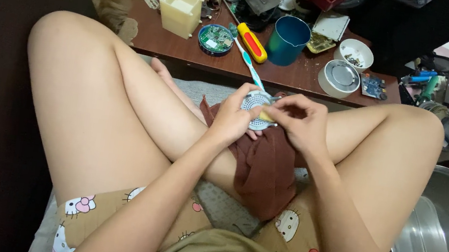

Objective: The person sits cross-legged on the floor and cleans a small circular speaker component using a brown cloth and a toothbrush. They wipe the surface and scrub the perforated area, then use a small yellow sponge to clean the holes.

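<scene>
A low brown table (302, 75) spans twelve o'clock, crowded with clutter. On it stand a cream square box (180, 9), a round green circuit board (215, 39), a yellow-and-red screwdriver (252, 42) and a teal cup (288, 40). Toward one o'clock sit a white bowl (355, 52) and a round white lid (339, 78). A steel basin (448, 245) rests at four o'clock.

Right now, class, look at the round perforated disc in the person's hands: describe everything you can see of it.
The perforated disc is small, round and whitish, dotted with rows of tiny holes; it looks like plastic or metal. It faces up over a brown cloth on the lap. The left hand grips its left edge; the right hand presses a small yellow piece against it, hiding its right side.
</scene>
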